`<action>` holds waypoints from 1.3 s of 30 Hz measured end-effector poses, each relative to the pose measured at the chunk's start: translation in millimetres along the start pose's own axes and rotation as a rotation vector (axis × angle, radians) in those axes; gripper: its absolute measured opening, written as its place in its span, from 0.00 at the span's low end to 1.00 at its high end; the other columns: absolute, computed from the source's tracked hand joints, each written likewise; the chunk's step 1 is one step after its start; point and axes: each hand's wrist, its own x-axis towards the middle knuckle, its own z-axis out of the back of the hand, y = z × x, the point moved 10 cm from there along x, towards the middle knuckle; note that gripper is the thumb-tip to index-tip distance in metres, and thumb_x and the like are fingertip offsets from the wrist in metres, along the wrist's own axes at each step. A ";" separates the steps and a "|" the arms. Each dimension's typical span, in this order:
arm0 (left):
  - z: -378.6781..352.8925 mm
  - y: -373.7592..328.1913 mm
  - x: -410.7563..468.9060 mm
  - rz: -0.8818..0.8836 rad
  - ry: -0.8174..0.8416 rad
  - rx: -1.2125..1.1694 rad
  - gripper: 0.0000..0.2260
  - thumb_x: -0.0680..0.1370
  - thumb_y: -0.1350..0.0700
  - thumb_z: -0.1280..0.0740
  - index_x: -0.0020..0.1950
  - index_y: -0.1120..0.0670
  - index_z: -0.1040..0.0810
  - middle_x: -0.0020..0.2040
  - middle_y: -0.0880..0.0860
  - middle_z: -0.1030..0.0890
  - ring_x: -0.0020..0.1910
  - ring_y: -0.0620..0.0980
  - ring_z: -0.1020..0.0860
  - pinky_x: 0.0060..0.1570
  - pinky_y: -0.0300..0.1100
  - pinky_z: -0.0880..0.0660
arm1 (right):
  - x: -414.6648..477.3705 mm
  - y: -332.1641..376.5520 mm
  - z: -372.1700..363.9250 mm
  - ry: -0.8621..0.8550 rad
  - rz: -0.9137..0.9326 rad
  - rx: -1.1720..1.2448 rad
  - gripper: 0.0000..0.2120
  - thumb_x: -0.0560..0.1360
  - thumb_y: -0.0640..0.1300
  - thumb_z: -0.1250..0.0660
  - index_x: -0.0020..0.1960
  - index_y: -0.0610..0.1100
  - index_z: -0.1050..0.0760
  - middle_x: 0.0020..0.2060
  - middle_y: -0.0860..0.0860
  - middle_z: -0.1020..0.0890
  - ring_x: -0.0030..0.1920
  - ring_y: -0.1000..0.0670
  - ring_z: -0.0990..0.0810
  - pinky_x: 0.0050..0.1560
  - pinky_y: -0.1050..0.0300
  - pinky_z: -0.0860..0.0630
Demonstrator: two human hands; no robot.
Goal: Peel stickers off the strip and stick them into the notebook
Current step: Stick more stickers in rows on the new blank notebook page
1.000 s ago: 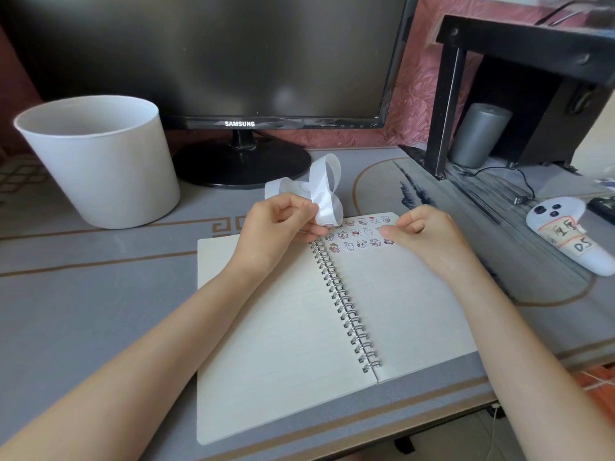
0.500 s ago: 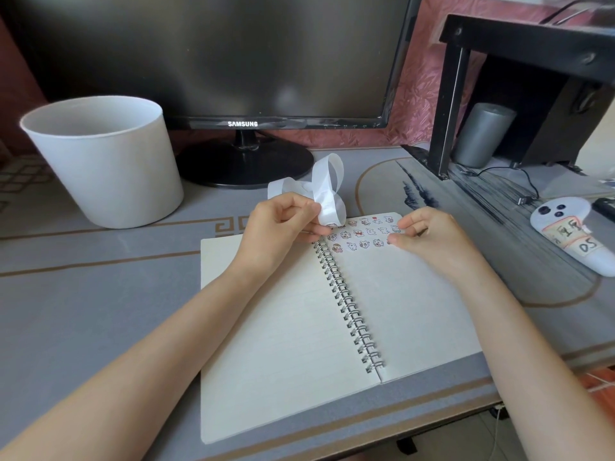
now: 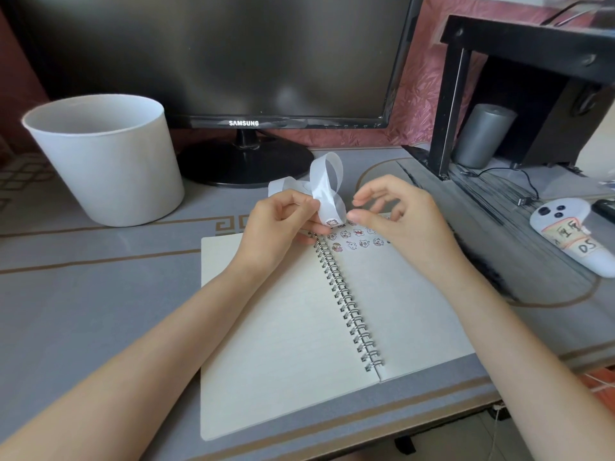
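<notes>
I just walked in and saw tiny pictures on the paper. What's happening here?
A person is putting stickers into an open white spiral-bound notebook on the grey desk. Their left hand pinches a curly white see-through paper strip with one small cartoon sticker at its end. Their right hand hovers right beside that sticker, fingers apart, holding nothing. Rows of small cartoon stickers already sit at the top of the right page.
</notes>
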 end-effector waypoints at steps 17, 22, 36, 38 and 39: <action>-8.3 -11.2 -5.0 -0.040 0.076 -0.028 0.08 0.80 0.57 0.37 0.45 0.57 0.21 0.39 0.49 0.17 0.39 0.51 0.16 0.35 0.40 0.23 | -3.9 10.4 -10.4 -0.099 0.038 0.116 0.06 0.70 0.38 0.27 0.44 0.46 0.22 0.37 0.54 0.19 0.33 0.62 0.28 0.36 0.72 0.34; -10.2 -12.4 -5.8 -0.075 0.097 0.016 0.04 0.78 0.59 0.34 0.45 0.57 0.21 0.37 0.50 0.17 0.39 0.48 0.17 0.38 0.41 0.21 | -3.9 11.1 -11.0 -0.105 0.032 0.106 0.05 0.70 0.36 0.28 0.46 0.43 0.18 0.35 0.57 0.20 0.30 0.63 0.27 0.35 0.73 0.34; -10.2 -10.6 -4.1 -0.085 0.096 0.007 0.05 0.77 0.61 0.34 0.44 0.57 0.19 0.38 0.51 0.16 0.40 0.49 0.16 0.39 0.38 0.21 | -4.9 8.8 -14.2 -0.089 0.015 0.069 0.03 0.71 0.38 0.28 0.45 0.42 0.19 0.30 0.63 0.23 0.27 0.63 0.28 0.33 0.73 0.35; -10.2 -9.8 -3.9 -0.083 0.095 0.012 0.04 0.77 0.61 0.33 0.45 0.58 0.19 0.39 0.53 0.15 0.41 0.49 0.16 0.40 0.38 0.21 | -5.0 7.9 -15.5 -0.074 0.002 0.073 0.03 0.72 0.38 0.28 0.45 0.41 0.20 0.29 0.63 0.23 0.27 0.63 0.28 0.32 0.73 0.35; -10.2 -9.4 -3.7 -0.080 0.095 0.009 0.04 0.77 0.61 0.33 0.45 0.58 0.19 0.39 0.53 0.15 0.41 0.49 0.16 0.40 0.38 0.20 | -5.1 7.0 -15.8 -0.070 -0.002 0.065 0.03 0.72 0.38 0.28 0.45 0.41 0.20 0.30 0.62 0.23 0.27 0.63 0.27 0.32 0.73 0.34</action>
